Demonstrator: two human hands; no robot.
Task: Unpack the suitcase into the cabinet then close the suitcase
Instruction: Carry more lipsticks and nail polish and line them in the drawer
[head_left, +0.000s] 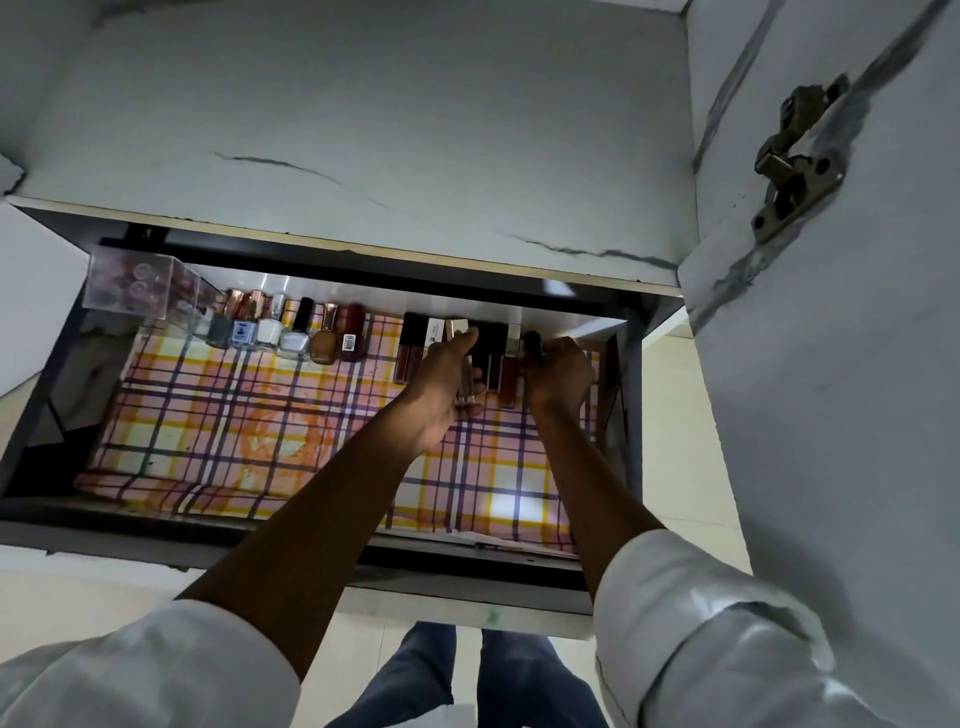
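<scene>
1. The drawer (322, 545) of the cabinet (363, 130) is pulled out, lined with a plaid cloth (234, 415). Both arms reach in to its far right end.
2. The left hand (447, 387) has its fingers loosely curled around a clear-bodied tube (466, 387), thumb low, fingertips at the back row. It holds that tube.
3. The right hand (558, 371) is fisted, knuckles toward the camera, with a dark cap (532, 344) sticking out at its top left. It grips that capped item; the body is hidden in the fist, so the type cannot be told.
4. Between the two hands: dark red lip-gloss tubes (506, 379) lying along the back wall, touching or just beside each other.
5. Just left of the left hand: more dark tubes (410, 348), same row.
6. Further left of the left hand: a row of nail-polish bottles (291, 332) against the back wall, side by side.
7. Far left of both hands, back corner: a clear acrylic box (137, 283), contents blurred.
8. Right of the right hand: the drawer's side wall, then the open cabinet door (831, 364) with a metal hinge (795, 161).
9. Both white sleeves (717, 639) are pushed up the forearms.
10. The suitcase is out of frame.
</scene>
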